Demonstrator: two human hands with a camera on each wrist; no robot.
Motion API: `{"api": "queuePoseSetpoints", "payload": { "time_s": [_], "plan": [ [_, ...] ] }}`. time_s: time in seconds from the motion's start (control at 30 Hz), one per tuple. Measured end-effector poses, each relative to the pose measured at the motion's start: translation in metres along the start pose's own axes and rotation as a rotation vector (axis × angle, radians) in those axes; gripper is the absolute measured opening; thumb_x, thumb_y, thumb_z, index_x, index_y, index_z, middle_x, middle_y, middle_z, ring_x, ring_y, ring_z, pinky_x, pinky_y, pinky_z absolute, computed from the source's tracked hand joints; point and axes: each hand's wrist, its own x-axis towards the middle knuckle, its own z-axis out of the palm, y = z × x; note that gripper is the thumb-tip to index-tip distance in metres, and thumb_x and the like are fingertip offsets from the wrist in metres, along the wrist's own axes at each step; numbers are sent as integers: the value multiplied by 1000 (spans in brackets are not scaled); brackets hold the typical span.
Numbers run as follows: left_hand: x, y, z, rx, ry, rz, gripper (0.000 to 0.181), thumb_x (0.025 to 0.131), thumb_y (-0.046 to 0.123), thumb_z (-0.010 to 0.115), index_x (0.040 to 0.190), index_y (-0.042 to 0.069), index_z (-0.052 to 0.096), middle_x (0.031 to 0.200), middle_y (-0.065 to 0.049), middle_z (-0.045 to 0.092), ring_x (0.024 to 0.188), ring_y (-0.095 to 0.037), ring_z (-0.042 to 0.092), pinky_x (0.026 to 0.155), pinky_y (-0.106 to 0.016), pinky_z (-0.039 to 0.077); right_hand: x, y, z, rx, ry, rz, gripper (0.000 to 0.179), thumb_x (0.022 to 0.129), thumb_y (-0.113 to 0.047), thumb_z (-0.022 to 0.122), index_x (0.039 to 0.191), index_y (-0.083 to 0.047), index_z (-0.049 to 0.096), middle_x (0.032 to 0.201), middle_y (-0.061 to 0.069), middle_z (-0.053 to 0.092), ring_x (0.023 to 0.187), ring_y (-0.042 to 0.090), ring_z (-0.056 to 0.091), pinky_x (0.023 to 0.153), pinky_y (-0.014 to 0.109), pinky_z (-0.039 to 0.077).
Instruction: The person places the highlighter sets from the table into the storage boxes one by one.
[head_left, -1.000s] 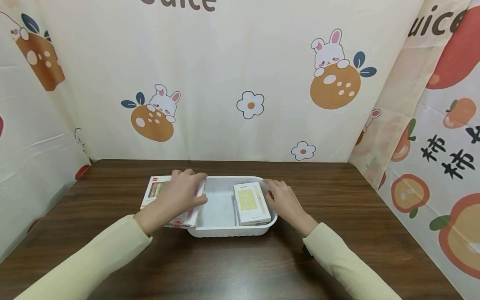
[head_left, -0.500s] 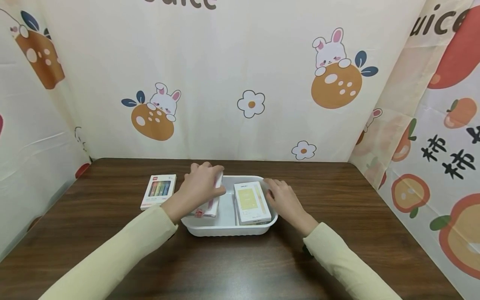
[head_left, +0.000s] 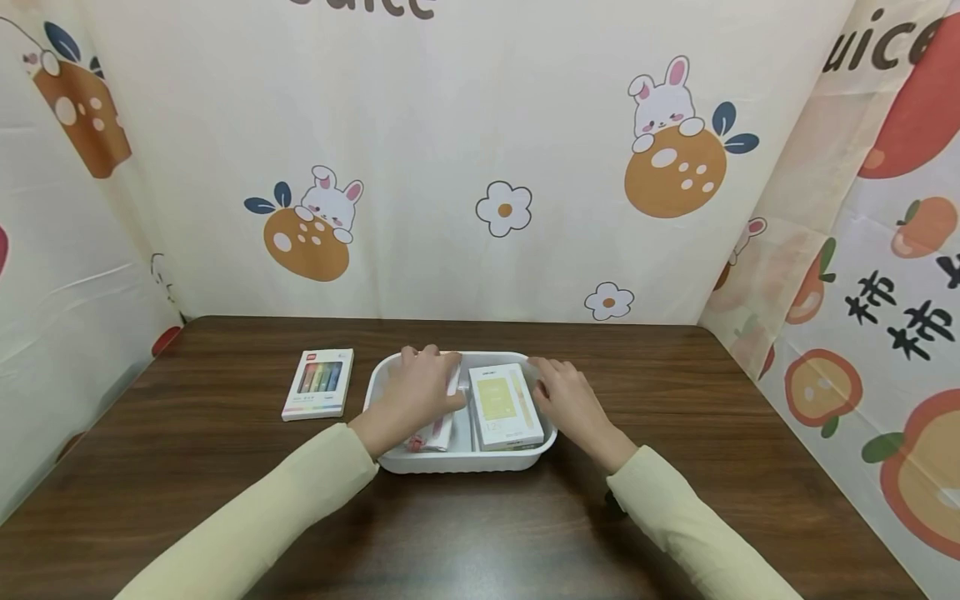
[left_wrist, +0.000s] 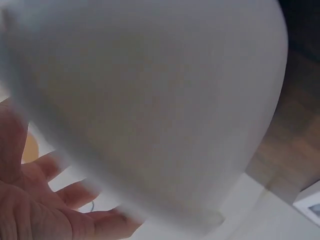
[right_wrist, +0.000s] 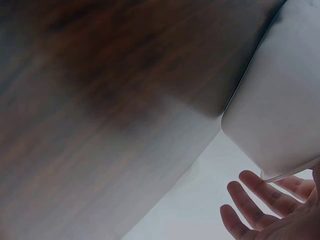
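In the head view a white plastic tray point(head_left: 461, 463) stands on the table. My left hand point(head_left: 418, 387) is over its left half and grips a white and pink flat pack point(head_left: 438, 437) by its upper part. The pack has a red mark near its lower end and is partly hidden by the hand. Beside it in the tray lies a white box with a yellow-green panel point(head_left: 497, 400). My right hand point(head_left: 568, 402) rests at the tray's right rim; the right wrist view shows its fingers point(right_wrist: 247, 205) spread, nearly straight, around the rim.
A flat white box of coloured sticks point(head_left: 318, 383) lies on the brown table point(head_left: 247, 467), left of the tray. Behind the table hangs a pale printed curtain point(head_left: 427, 275), and more printed cloth point(head_left: 825, 433) hangs on the right.
My left hand has carried the white and pink pack rightward and down into the tray, uncovering the box of coloured sticks. My right hand has stayed at the rim.
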Motion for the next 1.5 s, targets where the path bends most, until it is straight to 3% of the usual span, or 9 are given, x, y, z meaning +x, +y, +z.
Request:
{"api": "queuePoseSetpoints", "payload": {
  "time_s": [0.43, 0.7, 1.5],
  "plan": [
    [-4, -6, 26, -36, 26, -10, 51, 71, 34, 68, 118, 14, 60, 107, -14, 60, 93, -37, 49, 64, -51, 48, -1, -1, -1, 0, 12, 5, 33, 78, -3, 60, 111, -2, 60, 92, 13, 67, 74, 26, 57, 60, 36, 46],
    [-6, -9, 37, -84, -5, -46, 54, 70, 33, 70, 119, 14, 60, 108, -14, 59, 96, -37, 47, 71, -59, 45, -1, -1, 1, -1, 16, -3, 33, 78, -3, 61, 111, -2, 60, 90, 13, 66, 73, 25, 57, 59, 35, 46],
    [-3, -16, 44, -82, -27, -83, 45, 75, 37, 68, 108, 8, 61, 99, -15, 59, 95, -36, 49, 73, -59, 45, 1, -1, 1, -9, 22, -9, 34, 77, -2, 62, 110, -1, 60, 91, 15, 67, 76, 29, 60, 61, 39, 48]
  ]
}}
